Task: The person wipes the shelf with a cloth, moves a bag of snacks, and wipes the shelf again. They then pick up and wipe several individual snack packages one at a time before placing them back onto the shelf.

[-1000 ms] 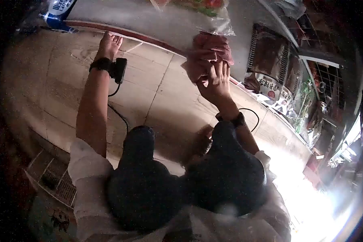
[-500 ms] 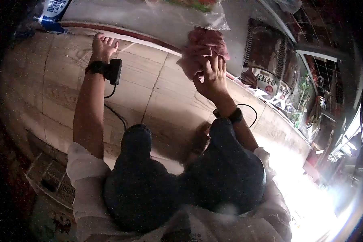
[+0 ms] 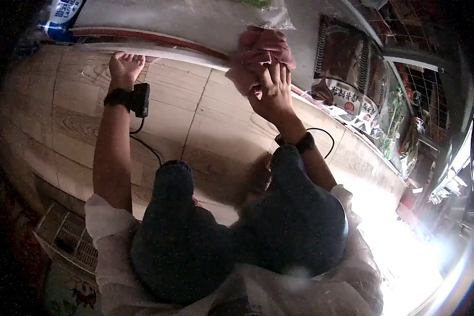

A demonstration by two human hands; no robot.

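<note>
Drew L hand (image 3: 125, 67) slightly back, loosely open by smooth grey ledge (image 3: 168, 21), over wood-grain floor (image 3: 163, 116). Gripping soft, crumpled pink cloth (image 3: 250, 63) w/ R hand (image 3: 274, 95), bunched over narrow rim, nr. clear crinkly plastic bag (image 3: 276, 18).

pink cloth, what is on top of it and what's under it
The right hand lies on the pink cloth. A grey surface shows around its upper part; whatever lies directly beneath is covered.

One reddish cloth (image 3: 265, 50) and one blue-and-white packet (image 3: 62, 20) are seen. Two wrist straps (image 3: 117, 97) (image 3: 305, 142) are worn, and two trouser legs (image 3: 173, 195) (image 3: 292, 195) are shown.
</note>
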